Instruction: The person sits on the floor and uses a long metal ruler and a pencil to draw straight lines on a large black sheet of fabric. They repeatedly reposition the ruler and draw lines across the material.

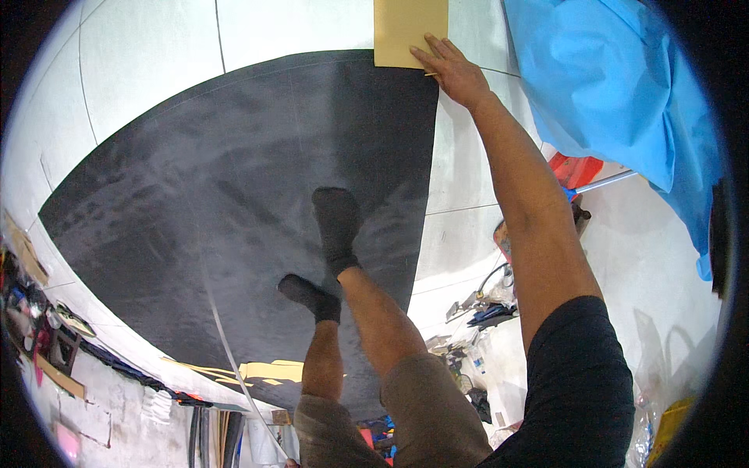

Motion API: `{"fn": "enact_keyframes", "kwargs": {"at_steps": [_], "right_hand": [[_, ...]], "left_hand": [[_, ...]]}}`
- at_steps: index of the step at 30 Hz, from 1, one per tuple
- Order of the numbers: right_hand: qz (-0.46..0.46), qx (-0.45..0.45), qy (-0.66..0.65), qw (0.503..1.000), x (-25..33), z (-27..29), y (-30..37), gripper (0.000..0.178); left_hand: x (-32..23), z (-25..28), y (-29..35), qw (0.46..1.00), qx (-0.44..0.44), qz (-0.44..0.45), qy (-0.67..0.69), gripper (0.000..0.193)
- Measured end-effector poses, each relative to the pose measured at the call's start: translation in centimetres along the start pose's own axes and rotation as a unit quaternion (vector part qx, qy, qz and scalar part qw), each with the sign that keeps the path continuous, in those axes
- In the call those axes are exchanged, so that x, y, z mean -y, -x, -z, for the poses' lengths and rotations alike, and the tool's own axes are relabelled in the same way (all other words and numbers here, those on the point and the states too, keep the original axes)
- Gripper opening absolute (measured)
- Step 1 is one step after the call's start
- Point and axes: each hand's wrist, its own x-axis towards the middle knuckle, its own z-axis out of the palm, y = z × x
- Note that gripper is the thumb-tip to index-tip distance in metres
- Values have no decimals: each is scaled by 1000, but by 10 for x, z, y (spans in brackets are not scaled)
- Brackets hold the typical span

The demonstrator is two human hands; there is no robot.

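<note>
My right arm reaches far forward, and my right hand (459,78) rests with spread fingers on the lower right corner of a flat tan rectangular sheet (402,39). A thin yellowish sliver pokes out beside the hand; what it is I cannot make out. The tan sheet overlaps the top edge of a large black sheet (234,156) with a curved left side, spread over white floor tiles. At the bottom edge, only a sliver of what may be my left hand (290,463) shows, at the end of a long thin pale strip (222,335); its fingers are hidden.
My feet in dark socks (337,222) are on the black sheet. Tan scraps (269,371) lie along its near edge. Blue sheeting (601,78) drapes at the far right, near a red object (576,168). Clutter (491,312) lies right of my legs, with more things along the left edge.
</note>
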Motion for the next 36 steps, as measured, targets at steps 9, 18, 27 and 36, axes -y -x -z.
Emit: {"fn": "enact_keyframes", "kwargs": {"at_steps": [9,18,27,36], "right_hand": [[32,-22,16,999,14,10,-21,57],[114,4,15,993,0,51,-77,44],[32,99,-42,994,-17,65,-58,39],[25,64,-27,997,1,44,-26,45]], "left_hand": [[26,-22,11,997,-15,-14,69,35],[-3,-35,21,995,-72,46,44,42],[7,4,0,997,-44,56,-29,46],[-6,-6,-1,993,-46,92,60,46]]}}
